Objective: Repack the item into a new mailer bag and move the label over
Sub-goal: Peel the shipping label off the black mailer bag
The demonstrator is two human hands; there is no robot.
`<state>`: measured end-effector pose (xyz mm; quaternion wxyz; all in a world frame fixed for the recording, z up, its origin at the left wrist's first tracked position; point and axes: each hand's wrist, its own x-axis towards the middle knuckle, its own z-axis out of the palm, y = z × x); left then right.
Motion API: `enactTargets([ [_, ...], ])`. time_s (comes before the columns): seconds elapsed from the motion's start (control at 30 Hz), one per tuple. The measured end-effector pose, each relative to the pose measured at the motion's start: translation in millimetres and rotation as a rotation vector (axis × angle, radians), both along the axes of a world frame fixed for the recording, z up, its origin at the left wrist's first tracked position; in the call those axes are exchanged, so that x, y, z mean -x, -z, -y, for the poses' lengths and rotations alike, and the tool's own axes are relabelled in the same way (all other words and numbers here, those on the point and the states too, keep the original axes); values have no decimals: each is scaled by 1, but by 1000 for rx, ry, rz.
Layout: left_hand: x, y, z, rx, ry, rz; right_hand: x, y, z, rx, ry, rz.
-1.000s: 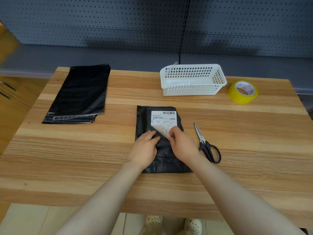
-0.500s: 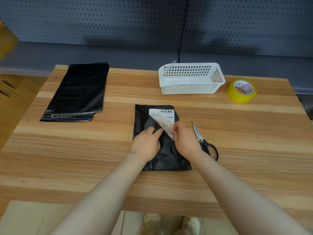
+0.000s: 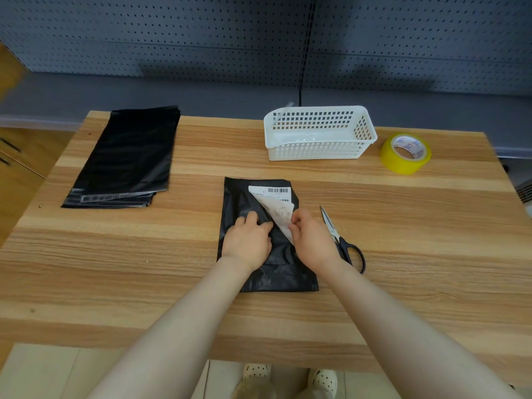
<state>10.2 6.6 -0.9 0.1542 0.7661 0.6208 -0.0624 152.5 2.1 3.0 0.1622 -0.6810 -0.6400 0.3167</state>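
The old mailer bag (image 3: 267, 234) lay flat near the middle of the bench (image 3: 403, 226), its long side running away from the person, with the item presumably inside it, though nothing of the item itself showed. The shipping label (image 3: 273, 205) was partly peeled: its far strip with the barcode was stuck to the black film, while the near corner had been folded up and over, showing the pale underside.

The right hand (image 3: 312, 240) was closed in a pinch on that lifted corner, thumb and forefinger tips together on the paper's edge, so the label could be drawn off at a low angle rather than torn. The left hand (image 3: 249, 240) lay with fingers curled and pressing down on the bag just beside the peel line; it gripped nothing, and seemed placed there to pin the thin film so it would not rise with the label.

Scissors (image 3: 341, 240) lay closed just to the right of the bag, partly under the right wrist, handy for cutting the bag open once the label was free. A stack of new mailer bags (image 3: 126, 159) waited at the far left, well apart from the work. The white basket (image 3: 319, 133) stood at the far middle; something clear may have lain in it, but the view was too poor to say. A roll of yellow tape (image 3: 406, 152) sat to its right.
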Motion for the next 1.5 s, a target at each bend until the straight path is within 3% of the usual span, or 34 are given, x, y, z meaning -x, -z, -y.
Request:
enactTargets([
  [0.23, -2, -1, -2, 18, -26, 4, -6, -6, -3, 4, 69, -97],
  [0.67, -13, -2, -17, 110, -6, -1, -14, -7, -2, -9, 59, -105],
  [0.87, -12, -8, -16, 99, -92, 112, -19, -5, -3, -6, 72, -134],
  [1.5, -16, 1, -21, 103, -17, 15, -30, -11, -7, -14, 144, -197],
])
